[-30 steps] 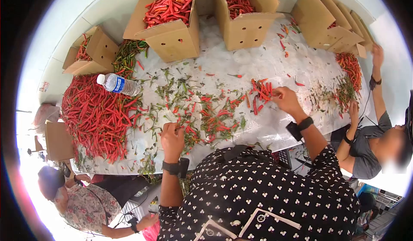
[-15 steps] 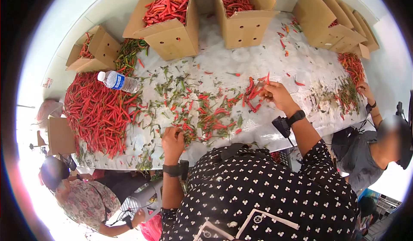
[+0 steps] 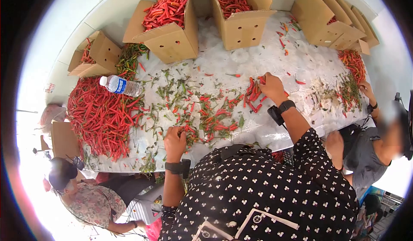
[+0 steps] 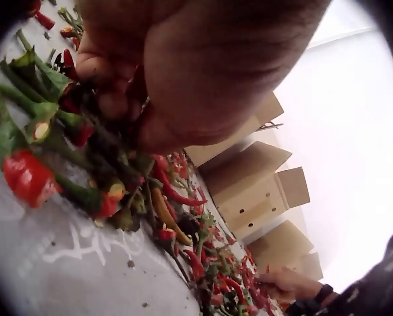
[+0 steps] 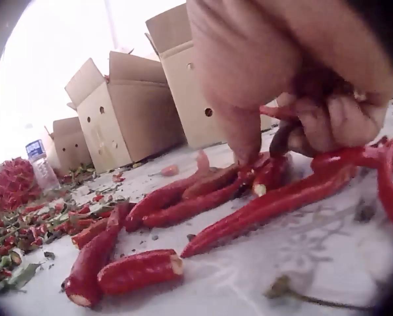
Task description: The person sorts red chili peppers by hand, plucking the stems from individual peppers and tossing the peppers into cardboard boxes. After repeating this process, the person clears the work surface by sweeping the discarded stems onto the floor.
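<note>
My right hand reaches over a small cluster of red chilies right of the table's middle. In the right wrist view its fingers curl round a red chili, whose tip pokes out, and the fingertips touch chilies on the table. Cut ends show on some, such as a short chili piece. My left hand rests with bent fingers at the near edge of scattered green stems and red chili bits. Dark stems lie under its fingertips in the left wrist view; I cannot tell whether it grips any.
A big heap of red chilies lies at left, with a water bottle lying on it. Cardboard boxes of chilies line the back. A person works at the right end by another chili pile; a second person is at lower left.
My right hand has moved left and away from me, over the chili cluster, which has shifted slightly left. The left hand has barely moved. The person at right has lowered an arm from the boxes.
</note>
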A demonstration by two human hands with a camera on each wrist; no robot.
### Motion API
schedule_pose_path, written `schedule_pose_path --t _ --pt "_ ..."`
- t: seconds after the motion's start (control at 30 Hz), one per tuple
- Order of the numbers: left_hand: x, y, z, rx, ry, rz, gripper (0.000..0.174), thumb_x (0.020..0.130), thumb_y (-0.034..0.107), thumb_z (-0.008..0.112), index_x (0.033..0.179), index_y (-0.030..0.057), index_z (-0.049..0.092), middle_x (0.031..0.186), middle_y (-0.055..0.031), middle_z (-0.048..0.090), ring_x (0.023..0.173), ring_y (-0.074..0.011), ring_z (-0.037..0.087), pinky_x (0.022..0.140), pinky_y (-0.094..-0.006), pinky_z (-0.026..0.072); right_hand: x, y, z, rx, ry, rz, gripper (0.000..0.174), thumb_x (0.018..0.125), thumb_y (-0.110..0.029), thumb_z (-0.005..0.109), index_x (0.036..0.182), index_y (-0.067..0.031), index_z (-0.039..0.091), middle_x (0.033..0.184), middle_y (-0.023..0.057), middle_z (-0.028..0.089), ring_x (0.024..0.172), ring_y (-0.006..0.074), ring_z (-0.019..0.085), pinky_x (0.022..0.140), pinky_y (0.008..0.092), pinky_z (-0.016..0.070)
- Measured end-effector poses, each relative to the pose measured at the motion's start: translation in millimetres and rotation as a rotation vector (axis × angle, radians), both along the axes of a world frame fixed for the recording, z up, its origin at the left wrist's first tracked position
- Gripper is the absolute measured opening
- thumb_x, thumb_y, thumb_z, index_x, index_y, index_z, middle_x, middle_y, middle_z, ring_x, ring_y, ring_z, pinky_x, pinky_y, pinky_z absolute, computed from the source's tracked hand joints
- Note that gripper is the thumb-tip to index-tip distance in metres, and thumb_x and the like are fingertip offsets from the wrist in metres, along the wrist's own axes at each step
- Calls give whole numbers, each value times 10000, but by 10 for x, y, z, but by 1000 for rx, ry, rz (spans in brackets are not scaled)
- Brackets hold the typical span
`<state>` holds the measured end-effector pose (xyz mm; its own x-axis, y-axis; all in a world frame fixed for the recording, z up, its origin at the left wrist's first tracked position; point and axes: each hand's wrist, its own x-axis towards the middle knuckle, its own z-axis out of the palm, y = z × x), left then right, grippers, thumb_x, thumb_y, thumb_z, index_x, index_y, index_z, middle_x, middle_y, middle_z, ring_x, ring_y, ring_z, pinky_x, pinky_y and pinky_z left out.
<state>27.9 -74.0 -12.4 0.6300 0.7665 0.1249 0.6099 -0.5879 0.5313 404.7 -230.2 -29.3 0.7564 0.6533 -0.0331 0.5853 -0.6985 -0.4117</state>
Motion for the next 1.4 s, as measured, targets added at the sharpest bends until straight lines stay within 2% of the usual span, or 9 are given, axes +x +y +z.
schedule_pose_path --t 0.33,0.43,0.5,0.73,0.83,0.93,1.13,1.23,1.4 --pt "21 -51 -3 15 -1 27 103 735 110 582 804 36 600 765 -130 549 677 -294 558 611 -374 446 -149 -147 149 141 66 70 312 714 -174 600 938 12 488 754 208 600 723 337 607 634 418 472" --pt "15 -57 -2 -19 20 48 107 734 113 584 809 39 602 769 -127 548 688 -293 558 619 -380 444 -41 -205 59 412 564 -176 282 728 -147 582 953 -1 496 718 132 587 665 238 603 542 333 458" --pt "-2 -64 -6 0 -9 28 112 734 116 581 814 41 604 773 -125 547 692 -292 557 623 -382 442 126 -381 10 915 1563 -226 216 756 -114 555 949 -21 527 687 64 546 623 140 564 467 239 396" --pt "18 -67 15 -12 -10 35 97 738 115 569 797 44 600 765 -121 549 687 -289 554 617 -380 439 141 -872 282 970 1290 -349 160 796 -97 526 934 -29 567 628 25 527 587 104 539 407 214 329" --pt "33 -70 24 -12 -3 40 91 738 114 570 787 43 595 756 -119 550 685 -290 554 615 -379 437 71 -993 137 306 510 -240 145 775 -152 551 781 -17 604 553 81 554 554 197 568 483 320 426" --pt "36 -72 31 -9 -16 44 91 736 113 574 790 43 596 752 -122 550 684 -289 554 615 -379 438 -158 -958 -20 99 153 38 191 715 -207 593 746 -19 593 623 156 576 622 308 583 573 398 452" --pt "17 -67 -11 8 29 41 78 741 98 574 799 47 582 753 -116 545 679 -299 553 603 -400 434 -327 -640 -48 230 211 99 206 688 -228 615 699 -33 550 621 127 567 616 297 569 561 383 443" --pt "2 -94 11 2 3 29 82 744 110 572 806 57 579 747 -115 542 681 -305 551 599 -406 429 -233 -621 10 794 1422 -283 143 771 -153 574 665 -94 499 565 -33 440 506 132 448 449 232 355" --pt "-4 -111 -13 45 -4 14 82 741 123 576 798 65 579 743 -110 541 669 -298 549 590 -404 426 -249 -656 135 1178 1519 -414 123 793 -165 544 703 -89 507 673 48 509 504 129 460 405 231 342"
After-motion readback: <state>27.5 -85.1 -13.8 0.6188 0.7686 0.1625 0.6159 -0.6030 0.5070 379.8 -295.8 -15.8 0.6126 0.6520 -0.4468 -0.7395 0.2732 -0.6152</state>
